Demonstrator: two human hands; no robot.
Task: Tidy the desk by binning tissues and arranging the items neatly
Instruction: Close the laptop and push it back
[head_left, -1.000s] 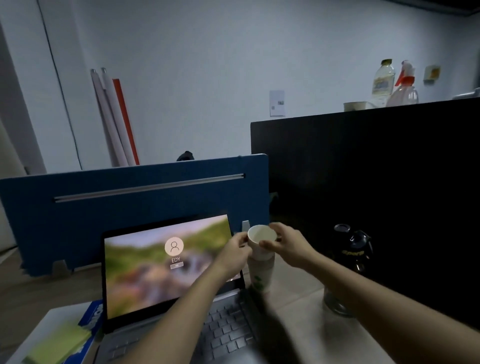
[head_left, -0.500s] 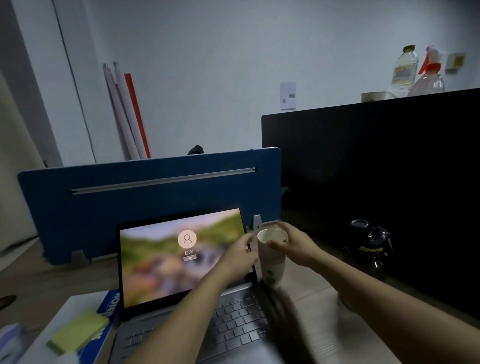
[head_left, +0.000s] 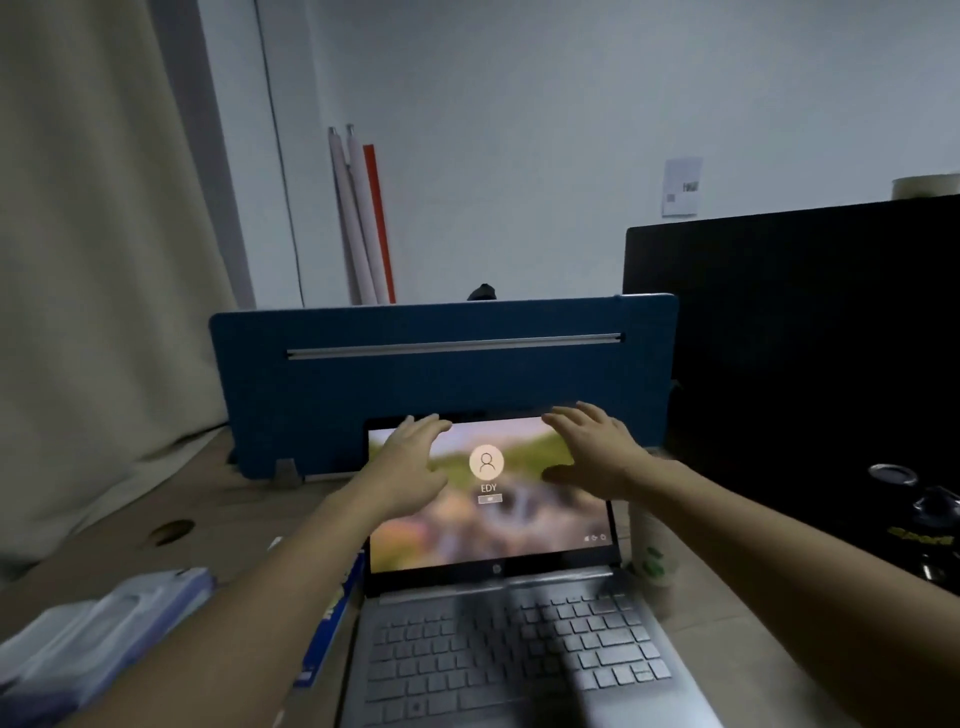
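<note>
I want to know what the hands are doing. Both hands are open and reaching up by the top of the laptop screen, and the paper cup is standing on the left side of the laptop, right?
Nearly. The head view shows the left hand and right hand open at the top of the laptop screen, but the paper cup stands on the laptop's right side, not its left.

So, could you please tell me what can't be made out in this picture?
- Paper cup, head view: top hidden behind the right hand.
- Black bottle: cut off by the right edge, dark.
- Laptop screen: wallpaper blurred, partly covered by the left hand.
- Items at lower left: blurred, unidentifiable.
</note>
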